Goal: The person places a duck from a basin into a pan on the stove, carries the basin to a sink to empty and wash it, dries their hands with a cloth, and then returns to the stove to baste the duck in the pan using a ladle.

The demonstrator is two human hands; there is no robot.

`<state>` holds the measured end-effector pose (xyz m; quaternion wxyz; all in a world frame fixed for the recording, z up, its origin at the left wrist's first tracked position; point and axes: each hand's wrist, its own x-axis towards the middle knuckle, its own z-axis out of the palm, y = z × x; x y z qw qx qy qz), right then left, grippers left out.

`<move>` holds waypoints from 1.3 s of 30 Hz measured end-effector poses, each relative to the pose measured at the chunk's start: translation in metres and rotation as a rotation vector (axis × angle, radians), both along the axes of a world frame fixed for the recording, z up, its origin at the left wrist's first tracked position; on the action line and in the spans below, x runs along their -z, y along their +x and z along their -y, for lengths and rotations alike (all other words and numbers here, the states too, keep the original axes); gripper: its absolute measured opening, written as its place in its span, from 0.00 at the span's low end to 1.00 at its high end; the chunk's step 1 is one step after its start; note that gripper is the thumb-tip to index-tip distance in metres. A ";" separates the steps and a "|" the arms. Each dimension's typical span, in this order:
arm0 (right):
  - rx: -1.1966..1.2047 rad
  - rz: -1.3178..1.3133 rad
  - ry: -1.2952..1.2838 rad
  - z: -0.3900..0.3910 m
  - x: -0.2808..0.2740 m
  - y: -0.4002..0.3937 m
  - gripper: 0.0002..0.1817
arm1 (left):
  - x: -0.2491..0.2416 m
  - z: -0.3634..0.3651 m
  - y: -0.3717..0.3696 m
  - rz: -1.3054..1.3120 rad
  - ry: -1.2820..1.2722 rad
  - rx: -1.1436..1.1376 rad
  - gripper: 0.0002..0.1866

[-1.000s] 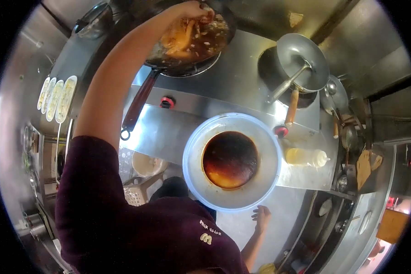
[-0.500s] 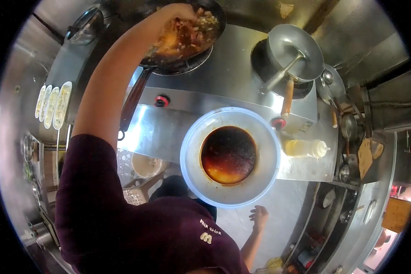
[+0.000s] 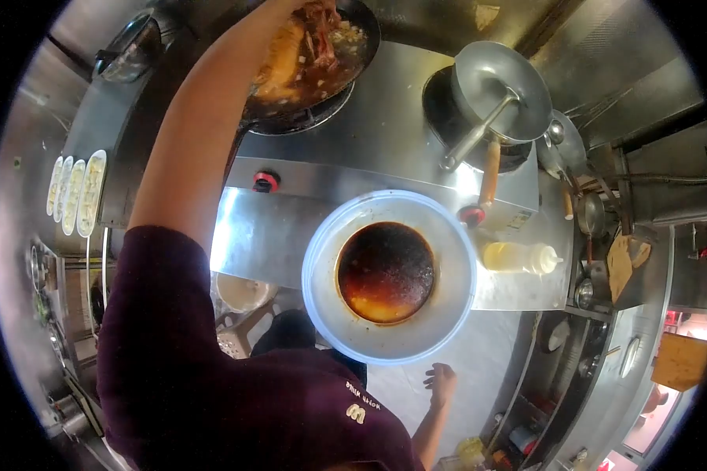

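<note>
I see my left arm stretched far over the steel stove, the left hand point(image 3: 294, 6) cut off at the picture's edge above a dark round pan point(image 3: 310, 59) of wet, glossy brown food; whether it grips anything I cannot tell. My right hand point(image 3: 441, 383) hangs loose and open below a round translucent plastic bowl point(image 3: 389, 276) holding dark sauce. Far right sits one empty shiny steel pan point(image 3: 499, 90); beside the bowl lies one squeeze bottle point(image 3: 521, 257). Two red knobs point(image 3: 265, 181) front the stove.
</note>
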<state>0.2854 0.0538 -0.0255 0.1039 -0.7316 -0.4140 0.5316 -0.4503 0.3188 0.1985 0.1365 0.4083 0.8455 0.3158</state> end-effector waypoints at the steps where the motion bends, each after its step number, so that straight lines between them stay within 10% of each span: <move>1: 0.000 0.008 -0.008 0.001 0.000 -0.002 0.14 | 0.015 -0.011 -0.015 -0.047 0.049 -0.038 0.10; 4: 0.017 -0.031 -0.024 0.004 0.004 -0.006 0.13 | 0.009 -0.005 -0.008 -0.111 -0.270 -0.014 0.10; 29: -0.164 -0.104 0.087 -0.025 -0.003 0.001 0.14 | -0.071 0.106 0.058 -0.283 -0.199 -0.029 0.16; 32: -0.180 -0.123 0.093 -0.029 -0.005 0.000 0.14 | -0.002 0.102 -0.025 -0.654 -0.029 0.141 0.15; 39: -0.208 -0.108 0.094 -0.035 -0.013 -0.003 0.13 | -0.005 0.111 0.011 -0.654 -0.236 0.041 0.14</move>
